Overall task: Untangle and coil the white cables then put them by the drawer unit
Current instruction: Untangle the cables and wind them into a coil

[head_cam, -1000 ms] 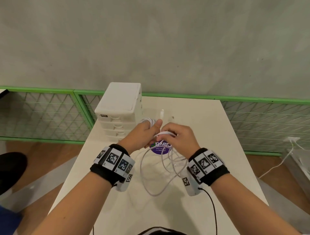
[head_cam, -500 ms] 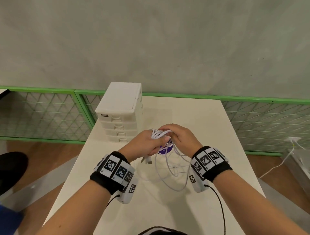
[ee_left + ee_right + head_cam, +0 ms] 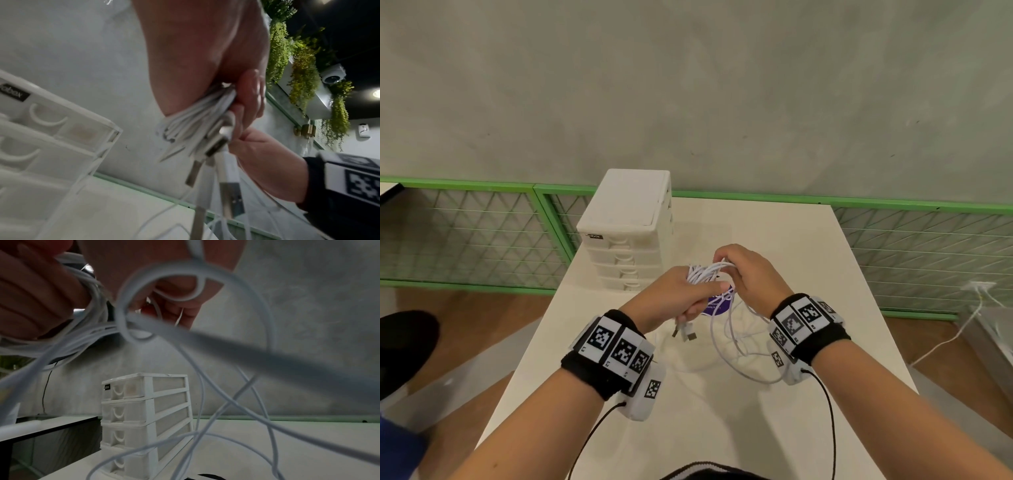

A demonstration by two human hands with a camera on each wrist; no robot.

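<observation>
A white table (image 3: 825, 274) stands against a grey concrete wall (image 3: 722, 85), green mesh fencing (image 3: 465, 236) on either side. Nearest, loose loops of the white cables (image 3: 736, 346) sag to the tabletop. Above them both hands meet — the left hand (image 3: 671, 294) grips a gathered bundle of strands, USB plugs (image 3: 685, 334) dangling beneath its fingers, while the right hand (image 3: 748, 274) curls over the top of the same bundle. A purple label (image 3: 717, 306) lies under them. Further back, to the left, stands the white drawer unit (image 3: 628, 233) — four drawers, all closed.
</observation>
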